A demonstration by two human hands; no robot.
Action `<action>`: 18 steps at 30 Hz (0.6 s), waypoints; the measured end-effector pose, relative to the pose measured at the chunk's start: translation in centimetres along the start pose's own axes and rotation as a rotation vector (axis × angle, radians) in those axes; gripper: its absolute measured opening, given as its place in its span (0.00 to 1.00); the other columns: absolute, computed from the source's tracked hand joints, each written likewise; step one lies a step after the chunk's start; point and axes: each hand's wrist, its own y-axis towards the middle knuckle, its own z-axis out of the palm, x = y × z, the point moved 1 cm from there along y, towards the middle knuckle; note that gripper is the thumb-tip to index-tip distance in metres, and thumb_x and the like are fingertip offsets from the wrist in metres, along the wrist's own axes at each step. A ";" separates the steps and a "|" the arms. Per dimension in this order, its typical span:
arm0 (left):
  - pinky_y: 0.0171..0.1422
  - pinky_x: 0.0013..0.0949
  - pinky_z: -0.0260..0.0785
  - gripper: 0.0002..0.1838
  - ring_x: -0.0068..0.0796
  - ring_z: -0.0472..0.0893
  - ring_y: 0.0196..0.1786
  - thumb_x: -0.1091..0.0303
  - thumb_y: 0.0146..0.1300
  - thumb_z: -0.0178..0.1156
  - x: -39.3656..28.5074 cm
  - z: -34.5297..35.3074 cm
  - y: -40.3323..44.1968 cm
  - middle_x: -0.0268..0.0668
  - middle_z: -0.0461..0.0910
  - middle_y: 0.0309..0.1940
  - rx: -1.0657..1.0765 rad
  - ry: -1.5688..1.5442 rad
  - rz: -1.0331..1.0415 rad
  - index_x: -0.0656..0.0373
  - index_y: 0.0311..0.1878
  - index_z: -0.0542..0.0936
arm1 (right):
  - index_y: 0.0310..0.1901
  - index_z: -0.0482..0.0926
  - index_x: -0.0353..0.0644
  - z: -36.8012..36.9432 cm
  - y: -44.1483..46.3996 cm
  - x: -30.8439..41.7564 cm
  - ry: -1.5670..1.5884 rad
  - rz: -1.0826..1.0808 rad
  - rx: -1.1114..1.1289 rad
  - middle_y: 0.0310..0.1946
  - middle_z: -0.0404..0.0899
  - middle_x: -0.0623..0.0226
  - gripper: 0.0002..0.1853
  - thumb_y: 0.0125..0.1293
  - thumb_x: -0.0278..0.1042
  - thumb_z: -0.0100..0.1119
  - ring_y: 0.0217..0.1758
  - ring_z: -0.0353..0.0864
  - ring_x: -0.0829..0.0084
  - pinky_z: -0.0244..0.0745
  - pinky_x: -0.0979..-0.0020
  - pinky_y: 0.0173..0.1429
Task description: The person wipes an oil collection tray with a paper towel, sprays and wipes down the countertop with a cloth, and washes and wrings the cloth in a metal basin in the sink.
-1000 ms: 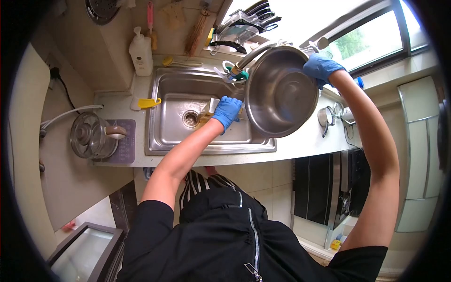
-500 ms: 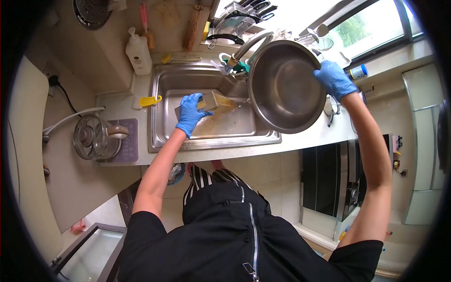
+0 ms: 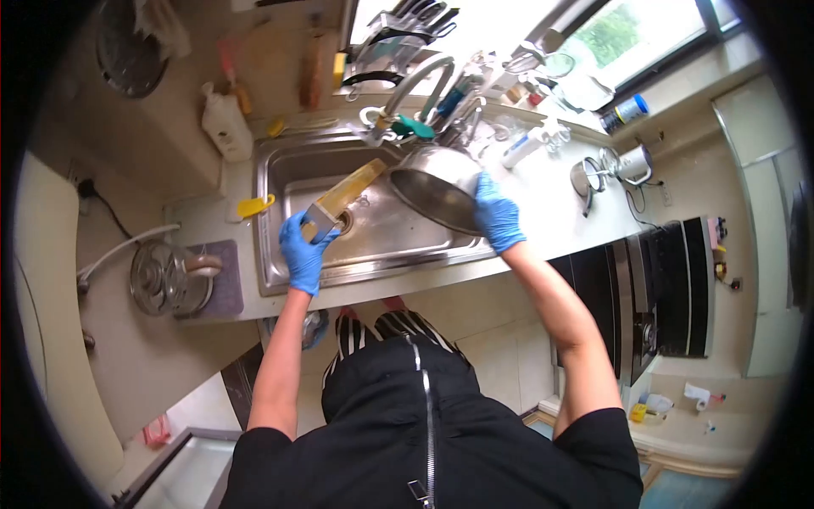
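In blue gloves, both of my hands are over the steel sink. My left hand grips the near end of a long, narrow rectangular box with yellow-brown stains, perhaps a grease tray. The box slants up and to the right above the drain. My right hand is closed on the rim of a round metal basin, steeply tilted over the right part of the sink. The faucet arches just behind the basin. Brownish liquid or residue lies on the sink floor near the drain.
A yellow-handled tool lies left of the sink, near a glass kettle. A white pump bottle stands at the back left. A knife rack is by the window. A white bottle and a metal pot occupy the right counter.
My right hand has brought the basin down and left, tipping it toward the sink. My left hand has shifted left and turned the box so that it slants upward. The view has shifted too.
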 end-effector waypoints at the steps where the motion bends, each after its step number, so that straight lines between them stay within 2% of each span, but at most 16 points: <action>1: 0.45 0.38 0.64 0.32 0.38 0.72 0.38 0.56 0.31 0.75 -0.1 0.0 -0.1 0.37 0.73 0.33 -0.011 0.006 0.010 0.58 0.41 0.71 | 0.50 0.66 0.34 0.4 -0.1 0.4 -0.001 0.039 0.041 0.29 0.72 0.56 0.20 0.54 0.26 0.44 0.27 0.77 0.63 0.74 0.66 0.24; 3: 0.44 0.38 0.64 0.32 0.37 0.72 0.38 0.57 0.31 0.75 -0.4 -0.1 -0.2 0.37 0.73 0.33 -0.016 0.029 0.017 0.58 0.41 0.71 | 0.52 0.65 0.34 1.8 -0.4 1.0 0.056 0.121 0.147 0.29 0.71 0.57 0.21 0.54 0.27 0.44 0.28 0.77 0.62 0.75 0.66 0.25; 6: 0.46 0.35 0.66 0.32 0.34 0.73 0.38 0.59 0.34 0.75 -0.5 -1.0 -0.5 0.37 0.73 0.34 0.012 0.091 -0.024 0.60 0.43 0.71 | 0.52 0.65 0.35 4.4 -0.7 0.3 0.108 0.113 0.080 0.29 0.71 0.57 0.21 0.54 0.27 0.44 0.27 0.77 0.62 0.75 0.66 0.24; 7: 0.46 0.34 0.66 0.32 0.34 0.73 0.38 0.59 0.34 0.75 -0.7 -1.1 -0.5 0.37 0.73 0.34 -0.004 0.088 0.000 0.60 0.43 0.71 | 0.52 0.66 0.37 5.0 -0.8 -0.2 0.177 0.154 0.108 0.38 0.74 0.53 0.21 0.54 0.27 0.44 0.26 0.78 0.57 0.74 0.62 0.27; 14: 0.45 0.36 0.65 0.31 0.35 0.72 0.38 0.61 0.33 0.75 -2.7 -0.9 -1.1 0.36 0.72 0.33 -0.044 0.105 -0.045 0.57 0.42 0.71 | 0.54 0.65 0.38 6.8 -0.8 -2.9 0.199 0.132 0.171 0.39 0.73 0.54 0.23 0.52 0.25 0.45 0.24 0.78 0.56 0.73 0.62 0.26; 16: 0.45 0.36 0.65 0.31 0.35 0.72 0.38 0.61 0.33 0.75 -3.3 -0.6 -1.2 0.36 0.72 0.33 -0.058 0.124 -0.047 0.57 0.42 0.71 | 0.54 0.64 0.37 8.0 -1.0 -3.3 0.179 0.044 0.068 0.33 0.71 0.59 0.22 0.55 0.27 0.44 0.23 0.77 0.63 0.74 0.66 0.22; 18: 0.45 0.36 0.65 0.31 0.34 0.72 0.38 0.61 0.33 0.75 -4.1 -0.4 -1.4 0.35 0.72 0.33 -0.080 0.160 -0.058 0.58 0.42 0.71 | 0.55 0.64 0.38 9.2 -1.2 -3.5 0.237 0.078 0.111 0.36 0.72 0.56 0.23 0.53 0.26 0.44 0.24 0.77 0.59 0.73 0.63 0.24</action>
